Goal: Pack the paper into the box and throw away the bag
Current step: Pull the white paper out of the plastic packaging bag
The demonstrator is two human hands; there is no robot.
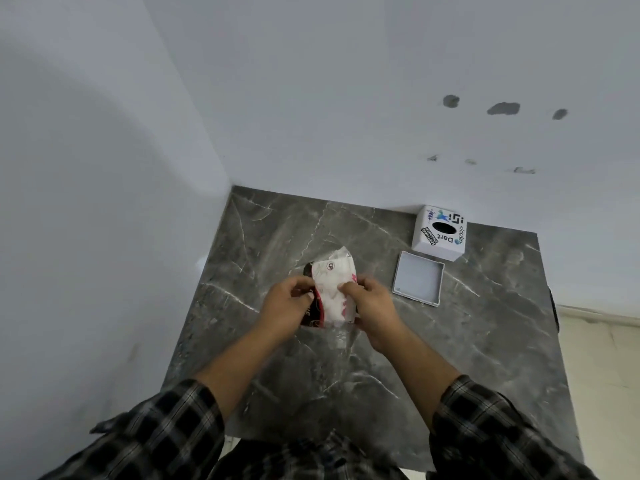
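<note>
**Head view: tissue pack held by 2 hands, box up and to the right**

Head camera shows both hands closed on the bag of paper, lifted just over the marble counter. The left hand pinches the bag's dark left edge; the right hand clamps its right side, thumb on the white front. The pack's long axis runs away from the person, tilted slightly right. Beyond the right hand lies the open grey tray, likely the box's base. Farther on stands the white box, slot up. The right hand is nearer both, so the paper likely travels forward-right.
</note>
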